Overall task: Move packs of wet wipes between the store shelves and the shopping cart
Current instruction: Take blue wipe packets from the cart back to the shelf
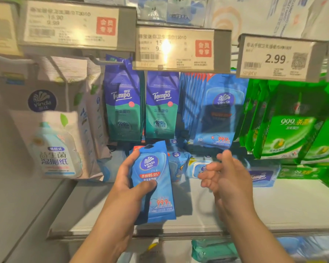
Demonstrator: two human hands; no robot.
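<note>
My left hand (128, 184) grips a blue Vinda wet wipes pack (156, 186) upright in front of the shelf, thumb across its front. Beside it, my right hand (221, 174) hovers with fingers loosely curled and holds nothing. Directly above the right hand hangs a row of the same blue Vinda packs (215, 111) on a peg. Two purple-green Tempo packs (142, 105) hang to their left. No shopping cart is in view.
Green wipes packs (289, 128) hang at the right, white Vinda packs (53, 130) at the left. Price tags (175, 48) jut out above the pegs. A white shelf board (273, 205) below carries small packs at its back. More packs lie on the lower shelf (213, 251).
</note>
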